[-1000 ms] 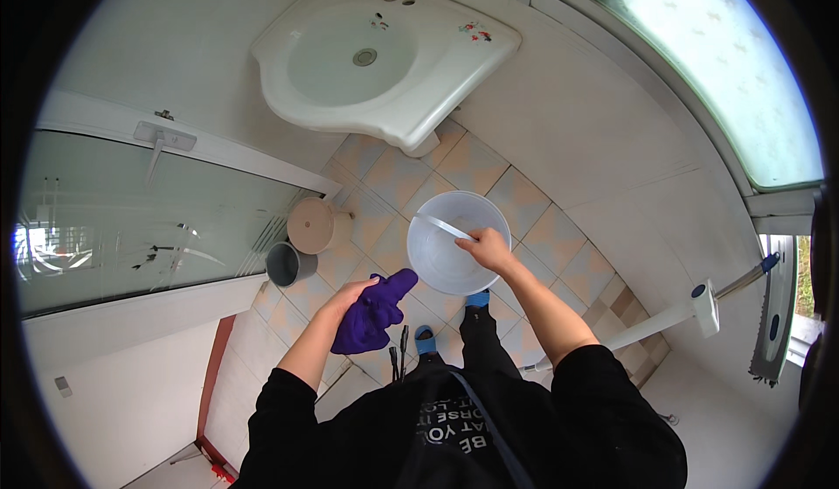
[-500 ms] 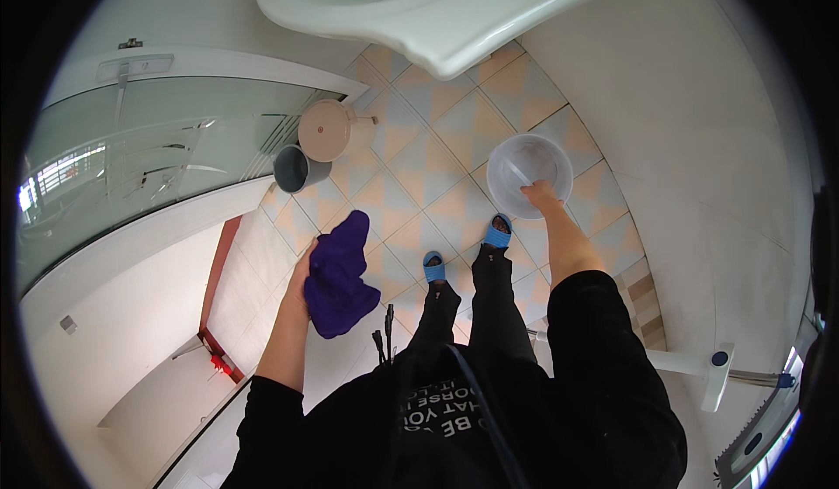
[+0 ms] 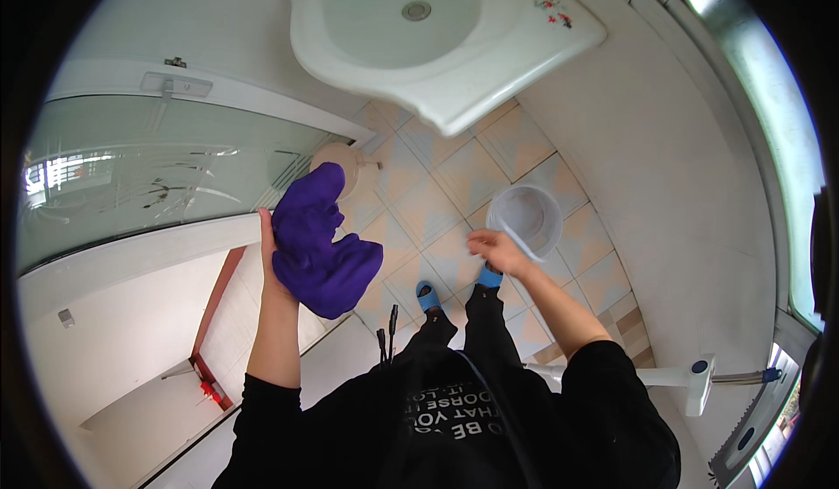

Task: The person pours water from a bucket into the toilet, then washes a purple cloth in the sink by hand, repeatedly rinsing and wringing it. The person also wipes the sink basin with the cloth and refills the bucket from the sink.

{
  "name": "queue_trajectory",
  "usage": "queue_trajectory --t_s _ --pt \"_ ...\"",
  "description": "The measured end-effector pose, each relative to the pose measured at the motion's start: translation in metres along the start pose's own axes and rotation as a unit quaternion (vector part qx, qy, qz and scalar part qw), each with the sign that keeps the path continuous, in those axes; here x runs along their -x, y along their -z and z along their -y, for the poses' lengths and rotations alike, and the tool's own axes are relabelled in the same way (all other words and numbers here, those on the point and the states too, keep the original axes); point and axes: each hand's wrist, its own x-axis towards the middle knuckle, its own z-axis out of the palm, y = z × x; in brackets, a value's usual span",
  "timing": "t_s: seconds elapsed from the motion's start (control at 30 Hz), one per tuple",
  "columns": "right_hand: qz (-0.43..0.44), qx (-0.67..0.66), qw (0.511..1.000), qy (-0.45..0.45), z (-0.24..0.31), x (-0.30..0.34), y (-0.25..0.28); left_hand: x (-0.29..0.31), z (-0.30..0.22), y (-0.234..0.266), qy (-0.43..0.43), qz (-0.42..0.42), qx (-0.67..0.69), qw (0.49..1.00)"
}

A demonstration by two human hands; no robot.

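My left hand (image 3: 268,253) holds a bunched purple cloth (image 3: 323,249), which hangs over the palm and hides most of the fingers. To the right, my right hand (image 3: 496,249) is above the floor, loosely bent with its fingers partly apart and nothing visible in it. Just beyond it stands a translucent white bucket (image 3: 546,218) on the tiles. The bucket's pale handle (image 3: 516,234) lies along the near-left rim, close to my right hand and blurred.
A white washbasin (image 3: 384,74) juts out ahead. At the left are a glass door panel (image 3: 131,174) and a round pinkish lidded bin (image 3: 345,170), partly behind the cloth. My feet in blue slippers (image 3: 426,295) stand on checkered tiles (image 3: 454,174). A wall (image 3: 690,192) rises on the right.
My right hand has come out of the bucket and moved left, and the handle has swung to the near rim. My left hand has raised the purple cloth, which looks larger.
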Motion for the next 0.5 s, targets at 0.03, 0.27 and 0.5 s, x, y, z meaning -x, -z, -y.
queue_trajectory --t_s 0.03,0.27,0.5 --pt "0.061 -0.038 0.996 0.056 0.047 0.018 -0.029 -0.005 -0.008 -0.012 -0.026 0.025 -0.003 0.999" --pt "-0.024 -0.120 0.912 0.390 0.242 0.025 -0.109 -0.102 -0.060 -0.099 -0.086 0.093 0.070 0.990" --pt "-0.278 -0.138 0.847 0.432 0.326 -0.035 -0.083 -0.189 -0.106 -0.135 -0.082 0.058 0.054 0.993"
